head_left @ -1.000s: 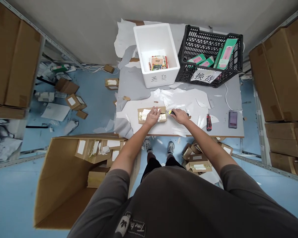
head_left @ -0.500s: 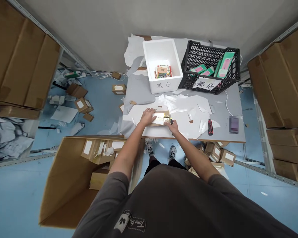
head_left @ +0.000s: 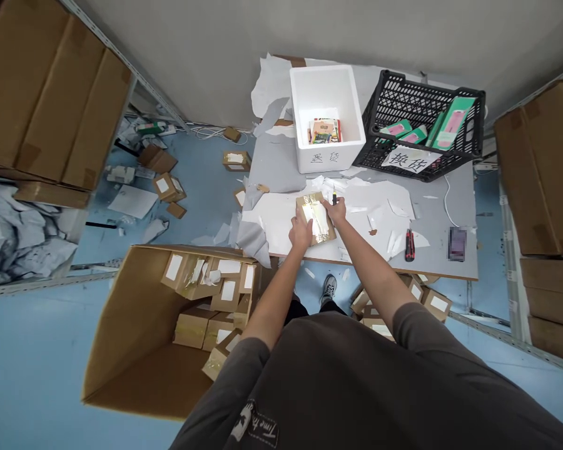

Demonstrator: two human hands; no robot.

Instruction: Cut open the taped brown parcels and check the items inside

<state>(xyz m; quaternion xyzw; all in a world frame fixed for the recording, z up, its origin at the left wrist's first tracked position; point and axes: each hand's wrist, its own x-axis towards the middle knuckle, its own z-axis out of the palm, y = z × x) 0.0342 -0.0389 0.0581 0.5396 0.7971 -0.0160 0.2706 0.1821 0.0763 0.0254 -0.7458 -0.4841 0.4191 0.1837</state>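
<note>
A small cardboard box (head_left: 326,232) with a white label and shiny clear tape is held at a tilt over the near part of the table. My left hand (head_left: 301,232) grips its left side, thumb across the label. At the box's upper right edge is my right hand (head_left: 336,211), closed around a slim black and yellow utility knife (head_left: 334,198) that points away from me. The right fingers also touch the box. Torn white paper (head_left: 281,215) lies beneath and around both hands.
Behind stand a white foam box (head_left: 331,156) with small packs and a black crate (head_left: 380,112) with green-pink boxes. A red-black cutter (head_left: 410,245) and a blurred phone-like item (head_left: 456,244) lie right. A large carton (head_left: 122,337) of parcels stands left; shelves (head_left: 511,250) flank the table.
The small box has been lifted off the table and turned upright, its long side now toward me. My left hand has shifted to its near left side; the knife now points away.
</note>
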